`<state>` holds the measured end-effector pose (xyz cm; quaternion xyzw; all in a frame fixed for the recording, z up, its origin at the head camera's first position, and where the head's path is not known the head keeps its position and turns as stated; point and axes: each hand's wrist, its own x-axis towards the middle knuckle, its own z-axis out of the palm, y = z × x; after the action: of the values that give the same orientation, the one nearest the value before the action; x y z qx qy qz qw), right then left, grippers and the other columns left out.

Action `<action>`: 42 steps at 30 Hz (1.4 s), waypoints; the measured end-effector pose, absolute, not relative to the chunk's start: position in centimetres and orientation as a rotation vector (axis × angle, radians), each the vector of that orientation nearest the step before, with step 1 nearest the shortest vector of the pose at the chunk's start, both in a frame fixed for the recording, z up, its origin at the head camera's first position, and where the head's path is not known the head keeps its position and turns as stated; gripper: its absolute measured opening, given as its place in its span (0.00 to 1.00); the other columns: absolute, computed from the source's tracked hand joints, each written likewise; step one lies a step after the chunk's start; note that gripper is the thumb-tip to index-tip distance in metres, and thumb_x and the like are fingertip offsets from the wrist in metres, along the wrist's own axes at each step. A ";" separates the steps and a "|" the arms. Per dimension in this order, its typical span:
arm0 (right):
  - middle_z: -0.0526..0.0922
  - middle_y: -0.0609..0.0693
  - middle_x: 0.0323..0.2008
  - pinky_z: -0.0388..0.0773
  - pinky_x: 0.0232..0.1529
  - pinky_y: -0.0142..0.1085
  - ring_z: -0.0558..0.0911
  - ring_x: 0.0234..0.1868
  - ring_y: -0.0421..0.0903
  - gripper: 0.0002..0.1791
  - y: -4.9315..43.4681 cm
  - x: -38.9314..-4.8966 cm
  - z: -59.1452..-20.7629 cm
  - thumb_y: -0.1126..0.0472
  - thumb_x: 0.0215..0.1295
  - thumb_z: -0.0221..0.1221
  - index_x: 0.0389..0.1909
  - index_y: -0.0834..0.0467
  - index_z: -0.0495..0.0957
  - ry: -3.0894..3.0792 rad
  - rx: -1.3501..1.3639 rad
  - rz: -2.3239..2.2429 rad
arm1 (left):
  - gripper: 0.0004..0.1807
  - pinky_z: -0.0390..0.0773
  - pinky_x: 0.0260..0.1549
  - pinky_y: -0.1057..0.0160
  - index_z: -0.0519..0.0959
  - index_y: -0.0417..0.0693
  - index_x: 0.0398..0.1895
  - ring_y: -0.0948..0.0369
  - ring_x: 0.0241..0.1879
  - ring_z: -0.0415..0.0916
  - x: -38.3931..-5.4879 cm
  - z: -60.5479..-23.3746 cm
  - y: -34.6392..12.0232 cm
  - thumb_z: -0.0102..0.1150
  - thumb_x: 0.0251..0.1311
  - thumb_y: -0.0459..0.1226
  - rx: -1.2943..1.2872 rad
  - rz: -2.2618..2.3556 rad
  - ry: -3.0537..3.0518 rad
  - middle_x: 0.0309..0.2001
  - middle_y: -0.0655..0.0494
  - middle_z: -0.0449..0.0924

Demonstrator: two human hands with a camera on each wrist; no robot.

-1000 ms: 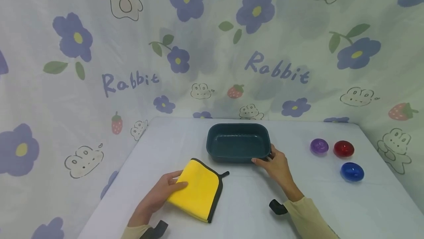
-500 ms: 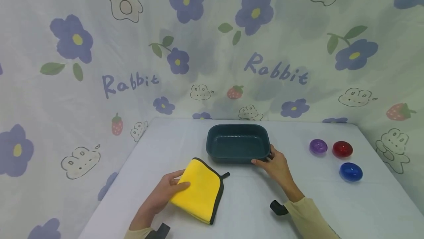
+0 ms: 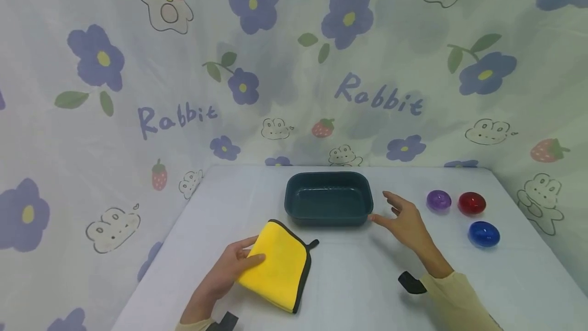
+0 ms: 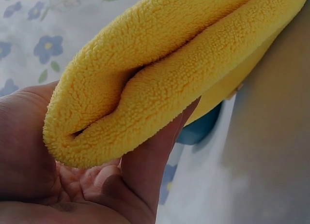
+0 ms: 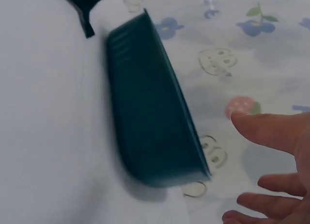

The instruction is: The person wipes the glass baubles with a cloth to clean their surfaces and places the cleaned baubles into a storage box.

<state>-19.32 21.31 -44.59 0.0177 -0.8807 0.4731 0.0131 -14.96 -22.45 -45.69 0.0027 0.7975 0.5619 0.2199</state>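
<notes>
"While you look down at the desk (image 3: 349,280), what does your left hand (image 3: 229,267) have?"

"A folded yellow cloth (image 3: 277,264). I pinch its left side, thumb on top and fingers behind. Its dark edging (image 3: 302,285) has a short loop (image 3: 314,244) at the upper right, and seen from my wrist the fold is thick and fluffy."

"Does it lie on the desk?"

"I cannot tell whether its lower edge touches."

"And your right hand (image 3: 406,224)?"

"Spread, thumb and fingers apart. It is just beside the right end of the dark teal dish (image 3: 328,219); the right wrist view shows a gap between my thumb and the dish."

"Where is the dish?"

"Upright towards the far edge of the desk, beyond the cloth and a little to its right, a long side facing me."

"What else?"

"Well to the right of the dish, a glossy purple oval (image 3: 439,200), a red oval (image 3: 471,203) just beside it, and a blue oval (image 3: 484,234) nearer me. Behind the desk hangs a pale sheet (image 3: 294,71) printed with flowers and rabbits."
</notes>
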 end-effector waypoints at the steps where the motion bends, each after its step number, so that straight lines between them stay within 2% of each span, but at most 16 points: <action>1: 0.63 0.68 0.76 0.68 0.71 0.57 0.66 0.76 0.68 0.49 21.8 -19.1 -44.2 0.49 0.62 0.71 0.77 0.65 0.61 -2.752 0.054 1.450 | 0.42 0.84 0.39 0.60 0.63 0.40 0.78 0.56 0.36 0.84 -14.9 -45.7 -22.5 0.65 0.65 0.47 0.003 1.553 2.206 0.47 0.49 0.89; 5: 0.65 0.67 0.76 0.69 0.69 0.54 0.66 0.76 0.68 0.49 24.4 -18.3 -43.0 0.44 0.63 0.69 0.78 0.62 0.61 -2.777 0.032 1.364 | 0.41 0.84 0.38 0.60 0.64 0.40 0.78 0.56 0.35 0.84 -14.9 -45.7 -22.4 0.65 0.65 0.47 0.002 1.555 2.204 0.46 0.49 0.89; 7: 0.67 0.67 0.75 0.71 0.66 0.49 0.68 0.74 0.68 0.48 25.9 -17.8 -42.6 0.43 0.63 0.69 0.78 0.61 0.62 -2.765 0.031 1.310 | 0.41 0.84 0.38 0.61 0.64 0.40 0.78 0.56 0.35 0.84 -14.9 -45.8 -22.4 0.65 0.65 0.47 0.006 1.561 2.198 0.46 0.49 0.89; 10: 0.69 0.68 0.73 0.74 0.61 0.32 0.70 0.72 0.69 0.46 28.0 -17.1 -42.4 0.45 0.64 0.69 0.77 0.62 0.64 -2.711 0.031 1.284 | 0.42 0.84 0.39 0.61 0.64 0.40 0.78 0.56 0.35 0.84 -14.9 -45.8 -22.3 0.66 0.65 0.47 0.004 1.560 2.196 0.46 0.49 0.89; 13: 0.70 0.70 0.72 0.69 0.55 0.13 0.70 0.72 0.68 0.46 30.2 -16.4 -42.6 0.48 0.64 0.70 0.76 0.65 0.64 -2.653 0.012 1.289 | 0.42 0.83 0.39 0.61 0.64 0.40 0.77 0.57 0.36 0.84 -14.7 -45.9 -22.3 0.66 0.64 0.48 -0.002 1.552 2.200 0.47 0.50 0.89; 15: 0.70 0.70 0.72 0.66 0.51 0.08 0.72 0.72 0.63 0.46 31.8 -16.0 -43.0 0.49 0.64 0.70 0.76 0.66 0.64 -2.633 -0.031 1.267 | 0.42 0.84 0.39 0.61 0.64 0.39 0.77 0.56 0.36 0.85 -14.7 -46.0 -22.3 0.66 0.64 0.47 0.002 1.556 2.192 0.47 0.49 0.89; 18: 0.68 0.71 0.73 0.65 0.52 0.07 0.71 0.75 0.58 0.47 34.1 -15.5 -43.9 0.48 0.65 0.69 0.77 0.65 0.62 -2.625 -0.143 1.231 | 0.42 0.84 0.39 0.61 0.63 0.39 0.78 0.56 0.36 0.86 -14.7 -46.0 -22.4 0.66 0.65 0.47 0.023 1.575 2.168 0.46 0.48 0.89; 21: 0.63 0.71 0.75 0.62 0.55 0.08 0.65 0.79 0.56 0.49 36.5 -15.0 -45.0 0.46 0.66 0.67 0.80 0.62 0.57 -2.632 -0.259 1.218 | 0.42 0.84 0.38 0.61 0.63 0.38 0.78 0.56 0.35 0.86 -14.7 -46.1 -22.4 0.65 0.66 0.46 0.045 1.583 2.157 0.45 0.49 0.89; 22: 0.61 0.71 0.76 0.60 0.56 0.08 0.61 0.80 0.59 0.49 37.1 -14.8 -45.4 0.45 0.67 0.67 0.80 0.62 0.56 -2.635 -0.293 1.218 | 0.42 0.84 0.38 0.61 0.62 0.38 0.78 0.56 0.35 0.86 -14.8 -46.1 -22.4 0.65 0.66 0.46 0.048 1.584 2.154 0.45 0.49 0.89; 26: 0.57 0.72 0.77 0.53 0.59 0.06 0.55 0.81 0.63 0.50 39.4 -14.2 -46.7 0.46 0.67 0.66 0.81 0.64 0.53 -2.638 -0.354 1.186 | 0.42 0.84 0.38 0.61 0.63 0.38 0.78 0.56 0.35 0.86 -14.8 -46.1 -22.4 0.65 0.66 0.47 0.044 1.576 2.161 0.46 0.49 0.89; 32: 0.57 0.75 0.76 0.50 0.60 0.08 0.56 0.77 0.71 0.53 41.3 -13.8 -48.2 0.45 0.67 0.66 0.80 0.68 0.51 -2.685 -0.418 1.157 | 0.42 0.83 0.39 0.61 0.64 0.40 0.78 0.56 0.36 0.84 -14.8 -46.1 -22.2 0.65 0.65 0.48 0.005 1.546 2.187 0.47 0.50 0.89; 34: 0.56 0.75 0.76 0.54 0.60 0.10 0.57 0.75 0.74 0.55 41.9 -13.7 -49.0 0.42 0.66 0.66 0.81 0.67 0.49 -2.718 -0.462 1.156 | 0.42 0.83 0.40 0.61 0.64 0.40 0.78 0.56 0.36 0.84 -14.7 -46.1 -22.1 0.65 0.65 0.48 -0.010 1.536 2.191 0.47 0.50 0.89; 37: 0.56 0.75 0.75 0.66 0.58 0.14 0.61 0.73 0.76 0.58 42.5 -13.7 -50.0 0.39 0.64 0.67 0.81 0.66 0.48 -2.770 -0.525 1.161 | 0.42 0.82 0.41 0.61 0.65 0.40 0.77 0.57 0.37 0.83 -14.6 -46.1 -22.0 0.66 0.64 0.48 -0.044 1.512 2.209 0.47 0.50 0.88; 39: 0.56 0.75 0.76 0.74 0.56 0.22 0.61 0.72 0.76 0.60 42.9 -13.7 -50.6 0.37 0.63 0.67 0.81 0.66 0.47 -2.799 -0.548 1.179 | 0.42 0.82 0.41 0.60 0.65 0.40 0.77 0.56 0.37 0.83 -14.5 -46.2 -22.0 0.66 0.64 0.49 -0.054 1.501 2.216 0.47 0.50 0.88; 42: 0.55 0.76 0.75 0.79 0.53 0.34 0.61 0.72 0.77 0.62 43.1 -13.7 -50.9 0.35 0.62 0.67 0.81 0.68 0.46 -2.846 -0.567 1.184 | 0.42 0.82 0.40 0.60 0.65 0.40 0.77 0.56 0.36 0.83 -14.5 -46.2 -21.9 0.66 0.64 0.49 -0.058 1.492 2.219 0.47 0.50 0.88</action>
<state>-13.65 43.09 -50.88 -0.1810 -0.9080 0.3777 0.0038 -14.51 -21.87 -46.21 -0.0209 0.8072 0.5427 0.2311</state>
